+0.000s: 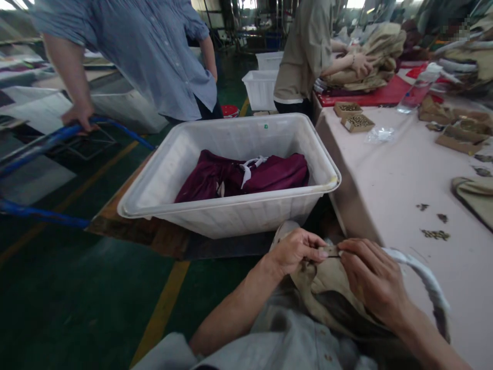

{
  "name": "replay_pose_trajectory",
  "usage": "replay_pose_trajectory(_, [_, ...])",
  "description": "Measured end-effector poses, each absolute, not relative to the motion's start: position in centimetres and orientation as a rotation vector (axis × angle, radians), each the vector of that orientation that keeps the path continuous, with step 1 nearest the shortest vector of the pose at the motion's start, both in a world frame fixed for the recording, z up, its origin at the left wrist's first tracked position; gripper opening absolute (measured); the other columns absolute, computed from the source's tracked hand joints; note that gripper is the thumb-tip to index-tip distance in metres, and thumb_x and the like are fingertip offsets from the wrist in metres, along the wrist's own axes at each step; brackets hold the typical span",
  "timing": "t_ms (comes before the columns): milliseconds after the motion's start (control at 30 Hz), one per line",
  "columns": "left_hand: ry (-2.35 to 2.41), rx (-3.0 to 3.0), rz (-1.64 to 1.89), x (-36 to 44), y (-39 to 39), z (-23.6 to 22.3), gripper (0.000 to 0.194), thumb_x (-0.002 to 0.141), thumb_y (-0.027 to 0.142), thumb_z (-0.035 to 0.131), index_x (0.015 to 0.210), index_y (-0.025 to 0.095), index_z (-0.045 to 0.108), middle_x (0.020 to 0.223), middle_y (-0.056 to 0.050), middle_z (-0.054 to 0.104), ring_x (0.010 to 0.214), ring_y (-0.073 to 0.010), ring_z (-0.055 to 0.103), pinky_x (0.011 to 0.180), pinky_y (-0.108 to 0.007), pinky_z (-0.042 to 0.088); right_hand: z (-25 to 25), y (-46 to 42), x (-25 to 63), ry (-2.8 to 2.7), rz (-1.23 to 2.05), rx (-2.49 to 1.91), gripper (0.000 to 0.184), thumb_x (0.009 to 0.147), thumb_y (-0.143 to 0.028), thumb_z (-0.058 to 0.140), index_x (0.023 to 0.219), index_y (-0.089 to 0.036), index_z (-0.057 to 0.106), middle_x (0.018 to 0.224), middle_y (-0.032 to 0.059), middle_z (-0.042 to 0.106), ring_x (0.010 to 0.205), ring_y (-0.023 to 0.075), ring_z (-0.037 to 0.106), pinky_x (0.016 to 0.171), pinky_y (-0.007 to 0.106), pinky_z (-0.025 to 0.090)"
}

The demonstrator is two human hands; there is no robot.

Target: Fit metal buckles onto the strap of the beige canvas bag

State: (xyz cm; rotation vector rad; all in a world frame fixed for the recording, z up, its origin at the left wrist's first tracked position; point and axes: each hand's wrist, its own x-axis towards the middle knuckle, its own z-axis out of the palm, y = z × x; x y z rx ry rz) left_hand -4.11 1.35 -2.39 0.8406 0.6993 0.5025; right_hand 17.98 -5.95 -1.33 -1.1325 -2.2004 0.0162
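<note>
Near edge, centre-right: both hands working a khaki garment (327, 288) on the lap, just beside the desk (404, 174).

- Left hand (296, 252): fingers pinching closed on the garment's top edge, thumb pressing down.
- Right hand (373, 280): fingers closed on the same edge, touching the left; holding sth small & thin at the seam, too small to ID.
- White padded cord/strap (427, 280): curving off the garment to the right, resting on the desk edge.
- White bin (231, 205), centre, on the floor w/ a maroon garment (246, 177) lying inside.
- Desk, right: small trays of metal bits (356, 122), loose bits (435, 234), clear bottle (414, 92).
- Far left: person in blue shirt (154, 56) gripping a blue cart handle (77, 131). Far right: another person handling folded khaki pieces (381, 51).

Handling note (judgement): doing this well is meaning keeping the fabric taut btwn both pinches, working close to the edge, and keeping the cord clear of the fingers.
</note>
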Motion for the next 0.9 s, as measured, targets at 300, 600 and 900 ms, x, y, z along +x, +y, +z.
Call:
replay_pose_trajectory(300, [0.770, 0.964, 0.615, -4.9, 2.3, 0.4, 0.027, 0.067, 0.031, 0.088, 0.082, 0.011, 0.080, 0.076, -0.006, 0.072, 0.067, -0.0147, 0.060, 0.063, -0.024, 0.044, 3.4, -4.6, 21.2, -1.943, 0.709, -1.088, 0.025, 0.094, -0.029, 0.064, 0.117, -0.024, 0.069, 0.123, 0.0107, 0.069, 0.107, 0.0231, 0.068, 0.089, 0.037, 0.057])
replay_pose_trajectory(600, [0.848, 0.880, 0.685, -6.0, 1.6, -1.6, 0.029, 0.075, 0.036, 0.083, 0.088, 0.010, 0.080, 0.073, -0.006, 0.071, 0.063, -0.0127, 0.056, 0.060, -0.023, 0.041, -1.8, -0.3, 40.2, -1.275, 0.207, -2.188, 0.029, 0.086, -0.038, 0.070, 0.083, -0.010, 0.075, 0.071, 0.0079, 0.071, 0.070, 0.0219, 0.066, 0.069, 0.034, 0.053])
replay_pose_trajectory(900, [0.888, 0.873, 0.710, -5.8, 1.3, -2.1, 0.027, 0.073, 0.035, 0.084, 0.085, 0.011, 0.080, 0.071, -0.005, 0.069, 0.062, -0.0124, 0.055, 0.061, -0.023, 0.040, -2.0, 0.0, 40.5, -1.322, 0.217, -2.335, 0.037, 0.095, -0.041, 0.069, 0.122, -0.014, 0.069, 0.130, 0.0061, 0.065, 0.109, 0.0288, 0.066, 0.087, 0.038, 0.060])
